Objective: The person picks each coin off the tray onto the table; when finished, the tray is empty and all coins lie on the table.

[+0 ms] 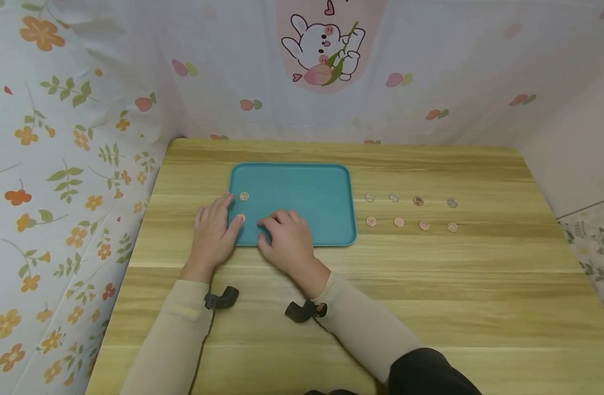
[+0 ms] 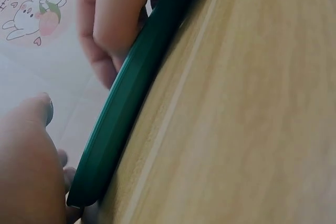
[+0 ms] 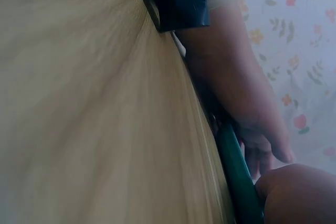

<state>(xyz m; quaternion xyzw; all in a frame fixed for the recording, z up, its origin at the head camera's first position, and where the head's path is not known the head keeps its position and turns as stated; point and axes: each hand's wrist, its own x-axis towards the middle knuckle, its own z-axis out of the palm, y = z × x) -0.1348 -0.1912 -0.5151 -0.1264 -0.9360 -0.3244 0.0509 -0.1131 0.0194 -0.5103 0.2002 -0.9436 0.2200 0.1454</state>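
Observation:
A blue-green tray (image 1: 326, 206) lies flat on the wooden table. Near its left end are a coin (image 1: 244, 196) and, just below it, a second coin (image 1: 241, 218) at the tip of my left thumb. My left hand (image 1: 212, 233) rests along the tray's left edge, its fingers fairly straight and its thumb reaching over the rim. Over the lower middle of the tray is my right hand (image 1: 288, 244), with bent fingers pointing left towards the second coin. Whether anything is between its fingertips is hidden. In the left wrist view, the right fingers (image 2: 115, 19) appear just behind the tray's rim.
Right of the tray, several coins (image 1: 398, 222) lie on the table (image 1: 430, 285) in two rows, some silvery, some copper. A patterned curtain (image 1: 223, 66) hangs behind the table's back edge, and flowered cloth (image 1: 74, 175) covers the left side. Black mounts sit at both wrists.

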